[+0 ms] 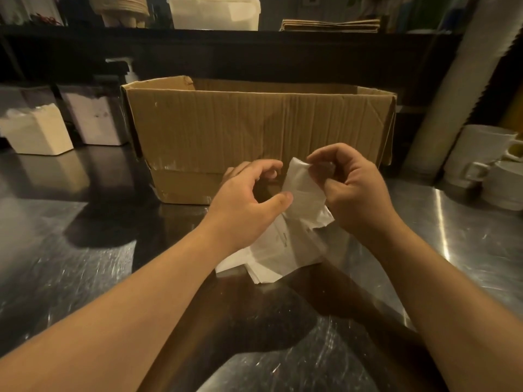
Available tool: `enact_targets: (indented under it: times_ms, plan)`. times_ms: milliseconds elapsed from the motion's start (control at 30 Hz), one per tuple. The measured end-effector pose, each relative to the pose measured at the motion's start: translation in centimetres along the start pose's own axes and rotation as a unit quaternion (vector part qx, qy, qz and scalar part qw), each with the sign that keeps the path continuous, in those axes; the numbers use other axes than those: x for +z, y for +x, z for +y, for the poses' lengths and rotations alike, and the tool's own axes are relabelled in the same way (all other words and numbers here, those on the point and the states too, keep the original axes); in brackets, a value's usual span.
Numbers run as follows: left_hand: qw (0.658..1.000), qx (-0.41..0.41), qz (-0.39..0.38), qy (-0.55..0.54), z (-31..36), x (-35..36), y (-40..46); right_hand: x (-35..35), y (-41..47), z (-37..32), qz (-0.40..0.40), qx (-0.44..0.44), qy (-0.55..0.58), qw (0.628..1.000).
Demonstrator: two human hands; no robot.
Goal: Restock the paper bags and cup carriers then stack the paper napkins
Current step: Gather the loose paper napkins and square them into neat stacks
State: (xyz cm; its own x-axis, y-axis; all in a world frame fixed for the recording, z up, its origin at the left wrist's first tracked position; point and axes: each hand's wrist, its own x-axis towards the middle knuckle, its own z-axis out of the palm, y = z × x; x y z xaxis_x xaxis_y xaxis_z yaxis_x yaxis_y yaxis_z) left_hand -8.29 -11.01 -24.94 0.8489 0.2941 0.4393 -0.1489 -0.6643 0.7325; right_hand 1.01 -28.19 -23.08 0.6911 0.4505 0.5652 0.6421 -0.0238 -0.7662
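A pack of white paper napkins in a clear plastic wrapper (285,244) lies on the steel counter (85,264) in front of an open cardboard box (254,131). My right hand (351,188) pinches the raised top flap of the plastic wrapper (302,182) between thumb and fingers. My left hand (249,199) hovers just left of the flap with fingers curled loosely; its thumb tip touches the wrapper's edge. A stack of folded brown paper bags (331,25) lies on the dark upper shelf.
White napkin blocks in holders (36,131) stand at the left beside a pump bottle (131,72). White mugs (486,162) and a tall sleeve of stacked cups (464,80) fill the right. A translucent lidded tub (215,12) sits on the shelf.
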Motion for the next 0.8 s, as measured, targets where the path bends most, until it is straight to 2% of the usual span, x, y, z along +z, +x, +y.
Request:
enact_targets:
  times_ms: [167, 367, 500, 633, 700, 800]
  plan:
    - [0.991, -0.043, -0.036, -0.12, 0.6, -0.1, -0.1, 0.0, -0.2, -0.7, -0.044, 0.016, 0.099, 0.994]
    - [0.972, -0.062, -0.045, -0.22, 1.3, -0.4, -0.2, 0.2, -0.2, -1.0, -0.063, 0.049, 0.105, 0.991]
    - [0.947, -0.098, -0.11, -0.285, 1.3, -0.5, -0.1, 0.0, -0.2, -1.2, -0.102, 0.089, 0.19, 0.972]
    - [0.932, -0.148, -0.172, -0.283, 1.7, -0.9, -0.1, 0.2, -0.3, -1.3, -0.123, 0.104, 0.235, 0.958]
    - [0.927, -0.176, -0.205, -0.261, 1.9, -0.8, -0.2, 0.4, -0.4, -1.4, -0.117, 0.114, 0.213, 0.963]
    - [0.916, -0.21, -0.186, -0.287, 2.4, -0.4, -0.4, 0.3, -0.3, -1.4, -0.085, 0.146, 0.171, 0.971]
